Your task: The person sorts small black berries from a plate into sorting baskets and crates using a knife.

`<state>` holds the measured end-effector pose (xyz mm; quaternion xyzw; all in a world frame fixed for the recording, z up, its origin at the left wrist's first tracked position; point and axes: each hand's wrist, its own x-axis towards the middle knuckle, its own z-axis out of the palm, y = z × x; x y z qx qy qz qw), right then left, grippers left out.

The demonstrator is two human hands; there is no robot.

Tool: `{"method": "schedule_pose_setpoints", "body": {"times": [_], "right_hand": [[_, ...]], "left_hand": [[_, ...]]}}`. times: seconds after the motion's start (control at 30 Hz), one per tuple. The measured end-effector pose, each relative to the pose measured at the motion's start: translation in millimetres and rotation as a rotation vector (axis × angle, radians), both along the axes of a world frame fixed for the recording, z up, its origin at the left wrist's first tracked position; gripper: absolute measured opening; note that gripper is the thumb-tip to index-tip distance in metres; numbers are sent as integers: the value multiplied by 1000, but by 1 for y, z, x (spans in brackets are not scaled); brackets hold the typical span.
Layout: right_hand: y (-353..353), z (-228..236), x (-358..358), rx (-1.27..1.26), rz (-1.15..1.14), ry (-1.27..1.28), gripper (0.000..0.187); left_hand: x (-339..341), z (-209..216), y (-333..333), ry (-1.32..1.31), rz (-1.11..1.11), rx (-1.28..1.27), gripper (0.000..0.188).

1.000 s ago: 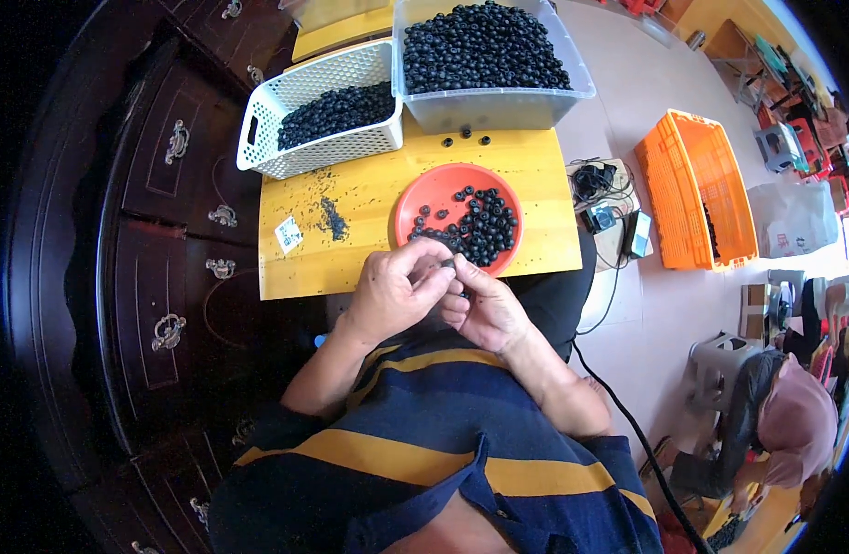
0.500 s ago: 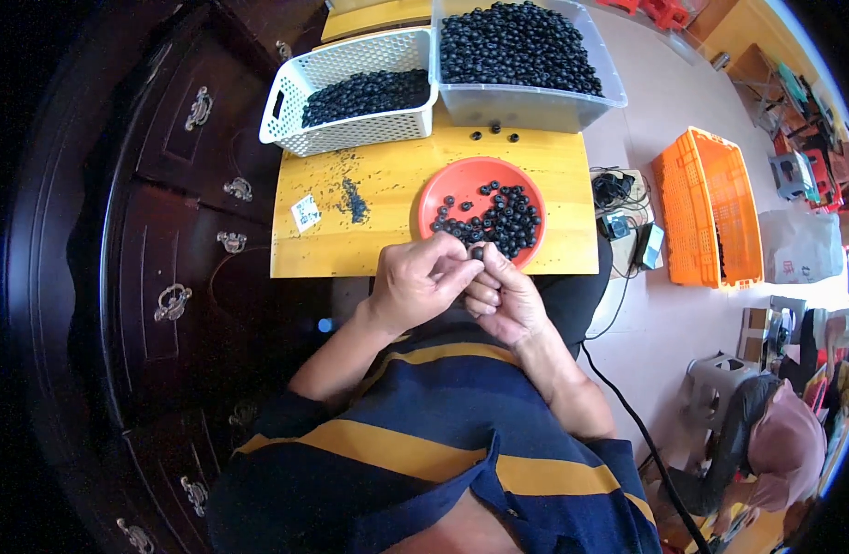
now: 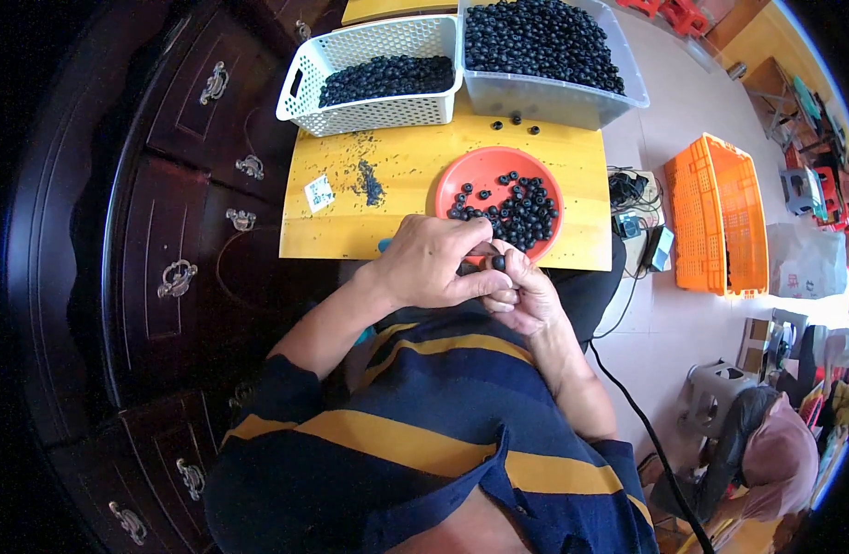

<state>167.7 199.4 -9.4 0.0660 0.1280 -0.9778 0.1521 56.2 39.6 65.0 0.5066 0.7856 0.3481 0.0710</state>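
My right hand (image 3: 528, 294) pinches a small round black part (image 3: 499, 262) between thumb and fingers, just off the table's near edge. Closed and turned back-up, my left hand (image 3: 429, 261) meets it, its thumb against that part. Something dark and thin shows between the two hands; its kind is hidden. A bit of blue (image 3: 385, 245) sticks out beside my left hand, perhaps the end of a thing in it. Just beyond the hands, a red round plate (image 3: 463, 173) holds many loose black parts (image 3: 526, 212) of the same kind, mostly toward its right.
On the yellow table (image 3: 332, 238) stand a white perforated basket (image 3: 387, 113) and a clear bin (image 3: 553, 103), both with black parts. Dark scraps (image 3: 370, 185) and a white printed card (image 3: 319, 193) lie at left. An orange crate (image 3: 697, 208) is on the floor; dark drawers (image 3: 180, 222) flank the left.
My left hand has rolled over to show more of its back and has come nearer my right. The blue bit has come into sight. The whole view has shifted slightly.
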Motion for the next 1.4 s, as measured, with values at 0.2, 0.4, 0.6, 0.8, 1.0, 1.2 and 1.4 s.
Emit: {"method": "schedule_pose_setpoints", "body": {"times": [0.2,0.4,0.6,0.8,1.0,1.2,1.4], "right_hand": [[-1,-9,-2,-27,58,50,29],[-2,-10,-4,28,71,63,46],[-5,-9,-5,37,68,10,46],[-5,2,-6,15,84,-34,25],[-7,-3,-4,28,31,-100,15],[-10,2,-5,-49,3,-147,12],[-13,6,-5,-43,-27,-253,12]], "left_hand": [[-1,0,-3,23,-26,-40,49],[-2,-4,-6,52,-5,9,49],[-3,-7,-8,47,-13,4,48],[-3,-14,-8,24,-42,47,43],[-6,-23,-8,98,-15,-8,42],[-6,-25,-7,85,4,-7,42],[-14,-29,-9,171,-44,-21,42]]}}
